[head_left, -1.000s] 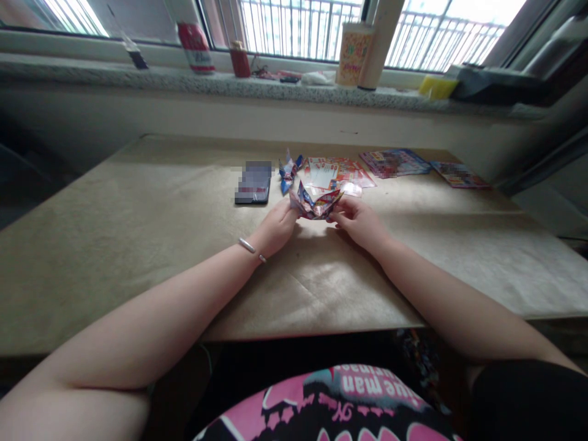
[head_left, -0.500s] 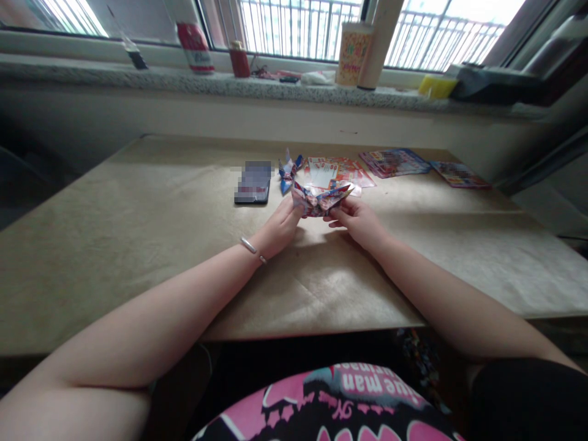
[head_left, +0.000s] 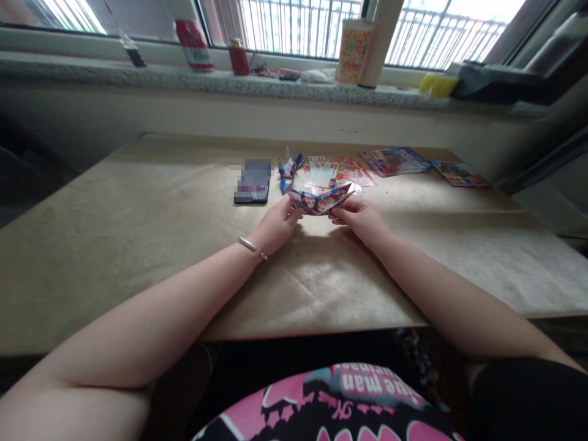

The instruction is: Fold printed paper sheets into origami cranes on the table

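Observation:
A folded piece of printed paper, blue and pink with pointed ends, is held up between my two hands over the table. My left hand, with a silver bangle at the wrist, pinches its left end. At its right end, the thumb and fingers of my right hand are closed on the paper. Just behind stands a finished-looking origami figure in blue and white, with pointed tips. Left of that lies a phone, its screen blurred out.
Red and white printed sheets lie behind the folded paper. Two stacks of colourful paper, one larger and one smaller, rest at the back right. Along the windowsill stand a red can, a red bottle and a patterned cup.
The folded paper has turned in my hands: its raised inner folds showed before, and a flatter printed side faces me now. Both hands stay at its ends.

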Demonstrator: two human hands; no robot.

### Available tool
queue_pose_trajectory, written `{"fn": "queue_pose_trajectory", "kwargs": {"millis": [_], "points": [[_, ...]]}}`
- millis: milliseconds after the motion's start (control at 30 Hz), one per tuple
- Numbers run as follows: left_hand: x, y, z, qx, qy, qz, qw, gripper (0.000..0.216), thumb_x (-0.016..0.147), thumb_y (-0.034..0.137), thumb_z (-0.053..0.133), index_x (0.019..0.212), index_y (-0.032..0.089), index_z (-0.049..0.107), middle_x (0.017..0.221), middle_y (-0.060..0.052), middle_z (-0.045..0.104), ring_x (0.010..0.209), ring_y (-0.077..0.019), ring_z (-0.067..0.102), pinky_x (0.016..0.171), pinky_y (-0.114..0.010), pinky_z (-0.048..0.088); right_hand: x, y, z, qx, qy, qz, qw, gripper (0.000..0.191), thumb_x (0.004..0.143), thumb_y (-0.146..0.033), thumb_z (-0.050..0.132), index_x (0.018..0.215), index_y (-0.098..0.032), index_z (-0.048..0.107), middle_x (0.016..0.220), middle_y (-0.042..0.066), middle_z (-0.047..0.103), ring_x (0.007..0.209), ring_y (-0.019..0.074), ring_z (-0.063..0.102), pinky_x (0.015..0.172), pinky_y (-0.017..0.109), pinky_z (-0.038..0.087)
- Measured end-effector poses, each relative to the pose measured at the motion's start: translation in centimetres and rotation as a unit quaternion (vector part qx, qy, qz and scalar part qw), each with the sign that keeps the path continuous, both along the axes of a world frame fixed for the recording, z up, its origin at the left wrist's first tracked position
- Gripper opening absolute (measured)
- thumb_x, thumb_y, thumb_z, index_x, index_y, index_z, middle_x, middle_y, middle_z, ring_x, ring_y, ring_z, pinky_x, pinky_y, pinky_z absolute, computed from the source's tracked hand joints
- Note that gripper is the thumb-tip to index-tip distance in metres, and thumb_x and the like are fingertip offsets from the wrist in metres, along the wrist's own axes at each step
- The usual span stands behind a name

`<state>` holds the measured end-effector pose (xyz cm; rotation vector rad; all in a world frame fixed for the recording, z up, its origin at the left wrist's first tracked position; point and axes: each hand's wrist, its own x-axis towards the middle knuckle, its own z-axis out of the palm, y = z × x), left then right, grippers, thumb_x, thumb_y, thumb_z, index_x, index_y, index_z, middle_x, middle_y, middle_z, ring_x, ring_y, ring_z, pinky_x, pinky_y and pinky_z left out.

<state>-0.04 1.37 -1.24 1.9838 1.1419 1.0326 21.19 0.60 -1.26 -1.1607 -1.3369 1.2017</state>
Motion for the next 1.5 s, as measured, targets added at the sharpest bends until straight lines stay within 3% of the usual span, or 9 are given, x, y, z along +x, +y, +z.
{"fn": "queue_pose_trajectory", "kwargs": {"millis": [167,300,400,567,700,900,1033,1300,1500], "points": [[0.3,-0.5,0.4,0.059,0.045,-0.018,0.997,0.024,0.091,0.024,0.043,0.106,0.014,0.059,0.109,-0.012,0.065,0.102,-0.0233,0.060,0.092,-0.038,0.048,-0.3,-0.4,-0.1,0.072,-0.089,0.018,0.993,0.017,0.071,-0.035,0.071,0.079,-0.020,0.075,0.078,0.002,0.072,0.069,0.0141,0.065,0.070,0.031,0.058],[0.3,-0.6,0.2,0.066,0.048,-0.035,0.996,0.020,0.089,0.022,0.043,0.098,0.015,0.060,0.099,-0.010,0.065,0.094,-0.0225,0.059,0.089,-0.038,0.048,-0.6,-1.0,0.1,0.097,-0.139,0.043,0.985,0.017,0.080,-0.034,0.063,0.085,-0.023,0.075,0.081,0.001,0.072,0.071,0.0141,0.065,0.071,0.031,0.057],[0.4,-0.5,0.0,0.062,-0.015,-0.040,0.997,0.018,0.087,0.025,0.050,0.101,0.015,0.058,0.100,-0.009,0.064,0.094,-0.0211,0.059,0.089,-0.035,0.047,-0.7,-1.1,0.3,0.090,-0.126,0.047,0.987,0.017,0.080,-0.035,0.064,0.086,-0.023,0.074,0.080,0.001,0.071,0.072,0.0138,0.064,0.069,0.030,0.057],[0.6,-0.2,0.1,-0.040,-0.204,-0.095,0.974,0.034,0.089,0.048,0.057,0.099,0.017,0.051,0.091,-0.005,0.062,0.083,-0.0152,0.061,0.077,-0.028,0.051,-0.7,-1.1,0.4,0.077,-0.105,0.042,0.991,0.019,0.078,-0.040,0.068,0.082,-0.022,0.073,0.077,0.002,0.070,0.073,0.0145,0.063,0.065,0.028,0.057],[0.5,0.0,0.2,-0.047,-0.216,-0.073,0.973,0.039,0.085,0.054,0.063,0.090,0.016,0.053,0.085,-0.004,0.064,0.078,-0.0139,0.061,0.076,-0.027,0.051,-0.7,-1.0,0.3,0.065,-0.087,0.052,0.993,0.024,0.079,-0.045,0.067,0.085,-0.022,0.073,0.080,0.002,0.070,0.073,0.0141,0.063,0.065,0.028,0.056],[0.5,-0.2,0.5,-0.037,-0.170,-0.061,0.983,0.033,0.085,0.047,0.064,0.092,0.016,0.057,0.089,-0.005,0.067,0.084,-0.0167,0.064,0.079,-0.029,0.052,-0.9,-0.8,0.4,0.044,-0.032,0.051,0.997,0.034,0.075,-0.054,0.069,0.086,-0.022,0.071,0.081,0.002,0.070,0.075,0.0149,0.065,0.065,0.027,0.057],[0.9,-0.3,0.3,-0.060,-0.191,-0.075,0.977,0.030,0.085,0.041,0.064,0.098,0.015,0.058,0.095,-0.007,0.068,0.089,-0.0175,0.066,0.082,-0.030,0.053,-1.1,-0.6,0.7,0.019,-0.012,0.033,0.999,0.036,0.073,-0.054,0.072,0.084,-0.020,0.069,0.081,0.003,0.071,0.072,0.0146,0.065,0.063,0.027,0.057],[1.0,0.7,1.2,-0.222,-0.235,-0.004,0.946,0.029,0.082,0.037,0.071,0.096,0.015,0.059,0.090,-0.005,0.069,0.077,-0.0138,0.066,0.071,-0.026,0.055,-1.9,0.7,1.5,-0.093,0.029,0.023,0.995,0.023,0.079,-0.041,0.072,0.079,-0.020,0.063,0.077,0.002,0.070,0.063,0.0106,0.063,0.059,0.024,0.057],[2.2,0.6,2.0,-0.272,-0.269,0.045,0.923,0.015,0.085,0.025,0.068,0.092,0.016,0.058,0.088,-0.003,0.068,0.073,-0.0093,0.065,0.068,-0.021,0.054,-2.8,0.9,1.2,-0.095,0.100,-0.012,0.990,0.021,0.079,-0.038,0.072,0.081,-0.020,0.062,0.080,0.000,0.069,0.068,0.0094,0.063,0.066,0.024,0.058]]}}
